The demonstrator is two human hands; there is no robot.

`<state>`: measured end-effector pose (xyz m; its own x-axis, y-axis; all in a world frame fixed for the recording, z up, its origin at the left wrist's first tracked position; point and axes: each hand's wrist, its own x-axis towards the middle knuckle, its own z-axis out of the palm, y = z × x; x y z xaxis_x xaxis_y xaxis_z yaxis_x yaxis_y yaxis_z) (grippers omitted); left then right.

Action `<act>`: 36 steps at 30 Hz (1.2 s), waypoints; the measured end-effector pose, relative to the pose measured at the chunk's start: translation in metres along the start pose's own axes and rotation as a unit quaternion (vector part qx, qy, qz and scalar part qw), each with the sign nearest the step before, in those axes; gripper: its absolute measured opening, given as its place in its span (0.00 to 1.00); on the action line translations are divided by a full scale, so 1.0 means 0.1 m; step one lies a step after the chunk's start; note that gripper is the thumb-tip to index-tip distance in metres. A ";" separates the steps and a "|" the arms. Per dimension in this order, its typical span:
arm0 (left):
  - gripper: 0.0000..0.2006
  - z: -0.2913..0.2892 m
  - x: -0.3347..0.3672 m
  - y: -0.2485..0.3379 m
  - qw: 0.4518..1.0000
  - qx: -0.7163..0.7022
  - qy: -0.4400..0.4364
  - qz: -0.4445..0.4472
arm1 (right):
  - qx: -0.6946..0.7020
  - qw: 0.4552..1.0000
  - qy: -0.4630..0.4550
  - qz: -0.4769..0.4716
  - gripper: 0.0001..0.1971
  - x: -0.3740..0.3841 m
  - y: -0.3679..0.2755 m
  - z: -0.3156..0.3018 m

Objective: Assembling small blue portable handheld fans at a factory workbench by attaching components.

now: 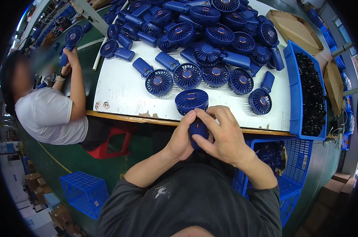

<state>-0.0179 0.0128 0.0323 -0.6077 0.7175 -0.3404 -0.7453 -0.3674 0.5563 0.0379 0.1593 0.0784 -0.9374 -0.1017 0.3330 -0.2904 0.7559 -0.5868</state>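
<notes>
Both my hands are on one dark blue handheld fan (191,99), held at the table's front edge with its round head away from me. My left hand (180,138) wraps the handle from the left, thumb up near the neck. My right hand (223,134) closes over the handle from the right, fingers at the neck and thumb on the handle's face. Just beyond lie several like fans in a loose row, among them one fan (159,82) at the left and another (260,101) at the right.
A large heap of blue fans (204,33) covers the back of the white table (123,94). At its right end stands a blue bin (295,94) of small black parts. Blue crates (84,191) stand below. At left, a co-worker (52,114) holds a fan (73,37) near a red stool (115,144).
</notes>
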 end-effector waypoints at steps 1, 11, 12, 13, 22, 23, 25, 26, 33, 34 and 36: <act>0.23 -0.01 0.02 -0.01 1.000 -0.001 0.021 0.021 | -0.020 1.000 0.018 0.000 0.32 0.00 -0.01 0.06; 0.34 0.02 0.30 1.03 0.513 0.777 -0.035 0.363 | 0.462 0.805 0.219 0.302 0.25 -1.30 0.31 0.38; 0.33 -0.30 0.41 1.20 0.472 0.794 0.000 0.383 | 0.366 0.827 0.292 0.311 0.27 -1.53 0.43 0.35; 0.34 -0.54 0.44 1.37 0.449 0.826 0.038 0.338 | 0.277 0.827 0.361 0.331 0.26 -1.76 0.54 0.31; 0.22 -0.96 0.78 1.84 0.354 0.895 -0.080 0.258 | -0.160 0.691 0.277 0.649 0.26 -4.45 1.87 0.26; 0.21 -0.90 0.76 1.90 0.360 0.892 -0.113 0.249 | -0.186 0.670 0.262 0.669 0.25 -4.50 1.90 0.29; 0.21 -0.89 0.70 1.87 0.431 0.850 -0.142 0.268 | -0.215 0.653 0.238 0.687 0.25 -4.71 2.06 0.33; 0.23 -0.79 0.64 1.84 0.436 0.839 -0.149 0.291 | -0.240 0.631 0.208 0.707 0.25 -4.85 2.12 0.39; 0.32 -0.12 0.24 0.85 0.854 0.495 0.000 0.160 | -0.117 0.750 0.218 0.613 0.20 -4.36 2.13 0.33; 0.34 -0.13 0.18 0.60 0.888 0.419 -0.021 0.188 | -0.010 0.787 0.279 0.549 0.18 -3.66 1.82 0.26; 0.38 -0.09 0.10 0.14 0.958 0.246 -0.069 0.132 | 0.166 0.823 0.286 0.462 0.16 -2.46 1.16 0.23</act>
<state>-0.0367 0.0097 0.0302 -0.6904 0.7214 -0.0542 -0.3308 -0.2481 0.9105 0.2311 0.2570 -0.0882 -0.5714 0.8103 -0.1299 0.3697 0.1128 -0.9223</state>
